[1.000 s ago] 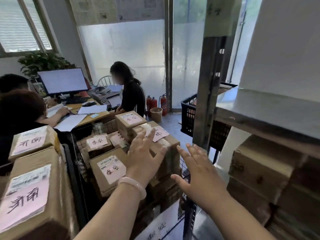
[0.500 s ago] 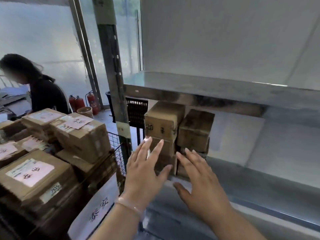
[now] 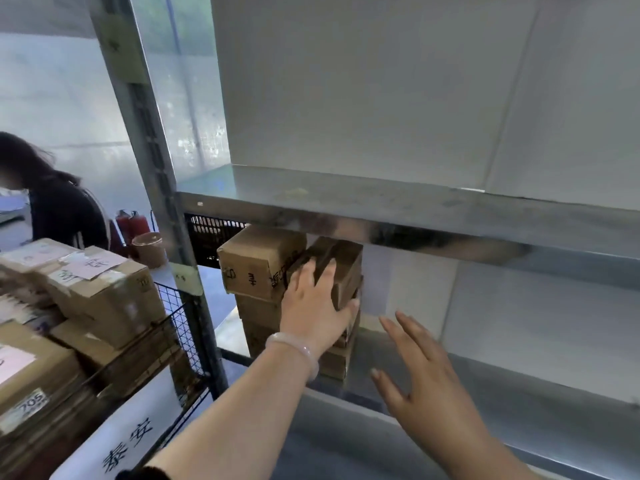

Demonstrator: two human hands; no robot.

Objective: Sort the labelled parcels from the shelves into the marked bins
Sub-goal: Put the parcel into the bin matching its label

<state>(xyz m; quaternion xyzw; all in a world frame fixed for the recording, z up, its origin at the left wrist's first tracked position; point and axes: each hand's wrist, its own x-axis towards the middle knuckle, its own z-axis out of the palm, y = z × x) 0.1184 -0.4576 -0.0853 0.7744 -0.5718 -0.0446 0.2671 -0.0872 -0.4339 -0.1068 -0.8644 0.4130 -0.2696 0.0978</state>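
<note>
Parcels [image 3: 259, 268] stand stacked at the left end of the lower shelf [image 3: 554, 427]. The dark top-right parcel [image 3: 348, 254] lies under my left hand [image 3: 311, 306], fingers spread flat on its near face, gripping nothing yet. My right hand [image 3: 426, 386] hovers open and empty, nearer me, to its right.

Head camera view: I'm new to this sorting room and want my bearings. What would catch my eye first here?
First, the left hand, fingers laid on the darker top box of a small cardboard stack at the left end of the lower metal shelf. The right hand is spread open over the shelf beside it. At far left, a wire bin is heaped with labelled parcels.
</note>
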